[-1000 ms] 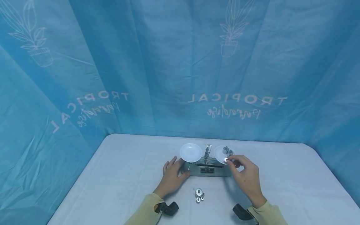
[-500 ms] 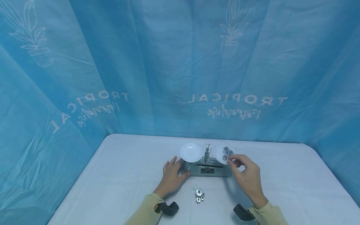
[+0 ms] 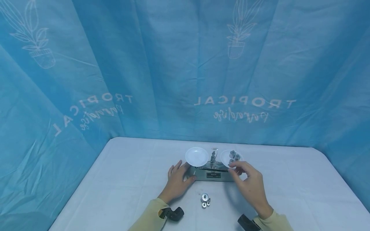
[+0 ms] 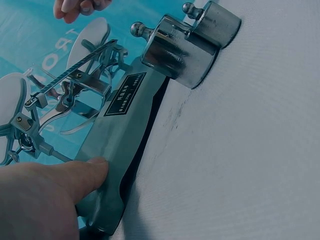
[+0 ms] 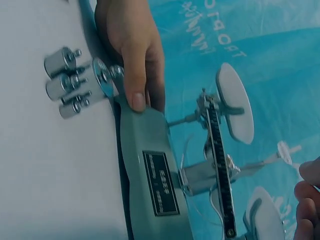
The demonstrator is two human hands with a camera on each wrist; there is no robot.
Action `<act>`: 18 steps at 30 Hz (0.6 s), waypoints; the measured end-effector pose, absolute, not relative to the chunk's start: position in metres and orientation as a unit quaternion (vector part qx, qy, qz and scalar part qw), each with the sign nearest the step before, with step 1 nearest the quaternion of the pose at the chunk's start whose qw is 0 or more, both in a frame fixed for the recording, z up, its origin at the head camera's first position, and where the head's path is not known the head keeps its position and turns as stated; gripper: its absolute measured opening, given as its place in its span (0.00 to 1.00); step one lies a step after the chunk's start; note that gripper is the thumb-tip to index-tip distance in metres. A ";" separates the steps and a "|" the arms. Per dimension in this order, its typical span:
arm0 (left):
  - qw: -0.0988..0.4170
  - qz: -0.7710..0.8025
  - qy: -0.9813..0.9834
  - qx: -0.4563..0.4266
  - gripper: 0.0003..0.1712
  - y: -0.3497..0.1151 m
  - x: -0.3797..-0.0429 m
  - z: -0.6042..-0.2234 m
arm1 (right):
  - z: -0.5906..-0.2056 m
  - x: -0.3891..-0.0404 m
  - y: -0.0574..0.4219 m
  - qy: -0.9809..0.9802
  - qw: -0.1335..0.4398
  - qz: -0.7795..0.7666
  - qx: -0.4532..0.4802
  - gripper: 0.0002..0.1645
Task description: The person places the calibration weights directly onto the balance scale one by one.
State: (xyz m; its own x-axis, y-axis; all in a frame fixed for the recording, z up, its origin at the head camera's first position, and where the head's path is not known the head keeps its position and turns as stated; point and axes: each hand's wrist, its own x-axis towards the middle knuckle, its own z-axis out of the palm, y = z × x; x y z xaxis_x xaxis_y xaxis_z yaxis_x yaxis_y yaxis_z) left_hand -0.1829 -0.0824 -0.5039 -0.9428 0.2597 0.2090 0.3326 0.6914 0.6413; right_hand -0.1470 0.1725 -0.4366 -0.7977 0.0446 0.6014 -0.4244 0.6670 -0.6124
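A balance scale (image 3: 214,175) with a green-grey base and two white pans stands on the table. My left hand (image 3: 177,182) grips the base's left end, thumb (image 4: 90,175) across its front face and fingers behind. The left pan (image 3: 197,157) is bare. On the right pan (image 3: 224,159), three metal weights (image 3: 232,153) stand close together. Just in front of that pan is my right hand (image 3: 251,184), its thumb and index finger slightly apart with nothing seen between them. At the right wrist view's edge, only part of this hand (image 5: 309,202) shows.
Several more metal weights (image 3: 204,198) stand grouped on the white tablecloth (image 3: 130,186) in front of the base. The balance's ruled beam (image 5: 220,165) runs along its front. A blue printed curtain (image 3: 173,70) hangs behind and at the sides.
My right hand set a weight on the right pan beside the other two, let go of it, and drew slightly left and toward me. My left hand stays on the base.
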 end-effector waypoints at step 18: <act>0.050 -0.361 -0.917 -0.160 0.37 -0.083 -0.183 -0.503 | -0.449 -0.134 0.150 -0.857 0.234 0.430 0.163 0.17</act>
